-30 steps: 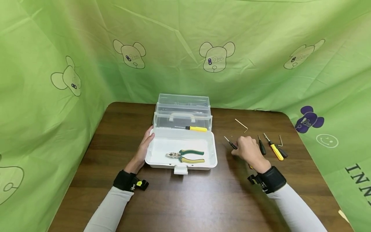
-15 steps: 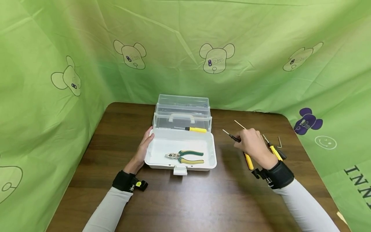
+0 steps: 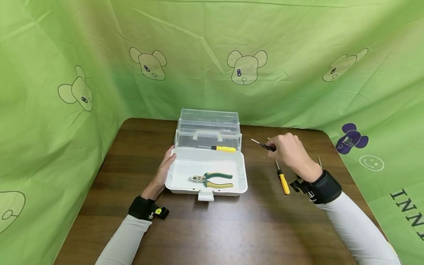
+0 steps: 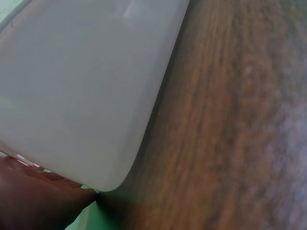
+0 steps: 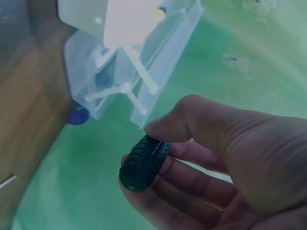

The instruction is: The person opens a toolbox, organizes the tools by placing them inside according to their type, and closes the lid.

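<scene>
In the head view my right hand [image 3: 291, 151] pinches a screwdriver [image 3: 269, 147] with a dark handle, its thin shaft pointing left toward the toolbox. The right wrist view has the ribbed handle of this screwdriver [image 5: 144, 165] between thumb and fingers. My left hand [image 3: 163, 170] grips the left side of an open white toolbox [image 3: 205, 160], thumb over the rim. Close up in the left wrist view, this hand [image 4: 38, 199] is at a corner of the box wall [image 4: 91, 91]. Green-and-yellow pliers [image 3: 206, 179] lie inside the box. A yellow-handled screwdriver [image 3: 226, 149] lies in the clear lid trays.
Another yellow screwdriver [image 3: 283, 183] lies on the wooden table [image 3: 212, 232], right of the box. A hex key [image 3: 319, 162] shows partly behind the right wrist; other tools there are hidden by the hand and arm. A green printed cloth [image 3: 198, 88] surrounds the table.
My right hand has moved up and away from the table's near side with the dark-handled screwdriver, uncovering the yellow screwdriver and covering other tools. The left hand has stayed on the toolbox.
</scene>
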`<state>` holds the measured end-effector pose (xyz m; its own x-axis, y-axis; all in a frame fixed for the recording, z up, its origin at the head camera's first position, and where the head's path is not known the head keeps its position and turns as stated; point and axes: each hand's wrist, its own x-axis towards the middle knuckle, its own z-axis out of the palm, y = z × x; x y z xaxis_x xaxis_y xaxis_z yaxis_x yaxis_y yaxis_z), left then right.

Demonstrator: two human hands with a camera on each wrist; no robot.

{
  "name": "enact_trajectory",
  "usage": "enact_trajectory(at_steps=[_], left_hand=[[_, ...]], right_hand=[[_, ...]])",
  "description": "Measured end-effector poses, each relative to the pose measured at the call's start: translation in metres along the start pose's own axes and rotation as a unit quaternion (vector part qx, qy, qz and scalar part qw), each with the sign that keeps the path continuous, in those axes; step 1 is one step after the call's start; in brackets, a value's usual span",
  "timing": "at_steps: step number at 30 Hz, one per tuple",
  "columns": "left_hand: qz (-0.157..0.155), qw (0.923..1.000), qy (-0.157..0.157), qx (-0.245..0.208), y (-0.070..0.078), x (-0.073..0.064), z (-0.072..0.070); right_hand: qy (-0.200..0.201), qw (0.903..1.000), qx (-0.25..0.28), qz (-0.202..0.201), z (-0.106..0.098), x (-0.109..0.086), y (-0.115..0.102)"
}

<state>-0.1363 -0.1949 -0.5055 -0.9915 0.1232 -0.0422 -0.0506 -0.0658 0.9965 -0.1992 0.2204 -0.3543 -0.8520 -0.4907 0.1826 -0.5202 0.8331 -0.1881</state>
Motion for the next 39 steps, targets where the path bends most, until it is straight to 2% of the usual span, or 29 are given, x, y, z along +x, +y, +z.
enact_trajectory(at_steps=[22,30,39], left_hand=[[0.005,1.0,-0.001,-0.007,-0.001,0.001,-0.001],[0.001,1.0,-0.004,-0.004,-0.002,0.001,-0.001],[-0.003,1.0,-0.002,-0.007,-0.001,0.001,-0.001]], right_hand=[[0.023,0.9986,0.001,-0.048,-0.02,0.048,-0.011],[0.017,0.9985,-0.005,-0.052,-0.024,0.066,-0.015],[0.013,0.9988,-0.002,-0.048,-0.019,0.084,-0.012]])
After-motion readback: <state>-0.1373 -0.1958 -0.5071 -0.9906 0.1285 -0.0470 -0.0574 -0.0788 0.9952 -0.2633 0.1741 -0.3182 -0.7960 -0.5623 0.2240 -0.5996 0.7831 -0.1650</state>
